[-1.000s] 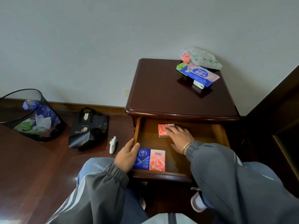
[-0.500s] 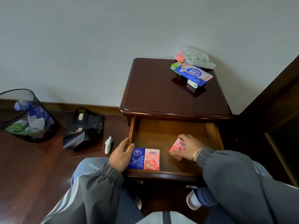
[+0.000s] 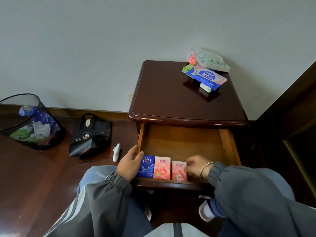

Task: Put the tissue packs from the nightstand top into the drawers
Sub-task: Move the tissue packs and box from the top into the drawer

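Left hand grips the drawer corner; right hand pinches a pink tissue pack.

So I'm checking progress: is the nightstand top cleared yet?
No. A pile of packs lies on the nightstand top; three sit in the open drawer.

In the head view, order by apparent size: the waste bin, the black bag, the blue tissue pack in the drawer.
1. waste bin
2. black bag
3. blue tissue pack, clearly smallest though nearest the camera.
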Tool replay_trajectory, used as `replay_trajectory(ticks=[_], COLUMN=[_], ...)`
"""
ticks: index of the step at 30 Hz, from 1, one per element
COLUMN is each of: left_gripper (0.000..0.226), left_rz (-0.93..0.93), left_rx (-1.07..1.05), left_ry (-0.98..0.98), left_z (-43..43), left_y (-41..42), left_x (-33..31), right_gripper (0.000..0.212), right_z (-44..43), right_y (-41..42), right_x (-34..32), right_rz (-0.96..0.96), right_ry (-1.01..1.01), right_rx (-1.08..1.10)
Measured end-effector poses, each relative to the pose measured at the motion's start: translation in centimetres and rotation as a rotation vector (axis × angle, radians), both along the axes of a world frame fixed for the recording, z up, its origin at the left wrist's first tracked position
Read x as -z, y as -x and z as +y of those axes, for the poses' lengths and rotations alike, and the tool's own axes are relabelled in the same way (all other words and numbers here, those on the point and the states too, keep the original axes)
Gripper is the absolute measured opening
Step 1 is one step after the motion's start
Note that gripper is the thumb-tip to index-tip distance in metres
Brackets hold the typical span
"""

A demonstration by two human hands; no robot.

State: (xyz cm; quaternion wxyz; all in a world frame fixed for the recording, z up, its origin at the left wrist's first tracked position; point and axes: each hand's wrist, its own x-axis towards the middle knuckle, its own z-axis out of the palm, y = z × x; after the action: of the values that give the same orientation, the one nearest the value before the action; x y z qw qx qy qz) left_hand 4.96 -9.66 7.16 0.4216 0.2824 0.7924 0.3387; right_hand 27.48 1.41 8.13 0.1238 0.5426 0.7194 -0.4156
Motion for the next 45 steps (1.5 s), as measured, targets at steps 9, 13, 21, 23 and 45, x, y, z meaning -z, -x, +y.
replay_trajectory(ticks=[9,13,21,23,45], left_gripper=[0.058,0.057,0.043,0.038,0.014], left_rz=[-0.016,-0.052,0.410,0.394,-0.587], left_rx=[-0.001,0.015,0.210,0.200,-0.357], left_ry=[0.013,0.004,-0.331,-0.387,-0.287], left_z=[-0.1,0.2,7.3,10.9,35.0], left_y=[-0.1,-0.6,-0.3,-1.2,-11.0], left_x=[-0.4,-2.3,-10.2,-11.2,-9.9], right_gripper=[0.045,0.041,0.025,0.042,0.098], right_z=[-0.8,0.7,11.9,15.5,19.6], right_y=[0.1,-2.3,-7.7,-7.6,-5.0], right_x=[-1.8,-5.5,-9.6,-9.1,-2.9], right_rz=[-0.038,0.182,0.479,0.315,-0.269], right_ry=[0.070,-0.121,-0.740,-0.810,-0.770], right_rx=[-0.124,-0.116,0.313,0.321,0.123])
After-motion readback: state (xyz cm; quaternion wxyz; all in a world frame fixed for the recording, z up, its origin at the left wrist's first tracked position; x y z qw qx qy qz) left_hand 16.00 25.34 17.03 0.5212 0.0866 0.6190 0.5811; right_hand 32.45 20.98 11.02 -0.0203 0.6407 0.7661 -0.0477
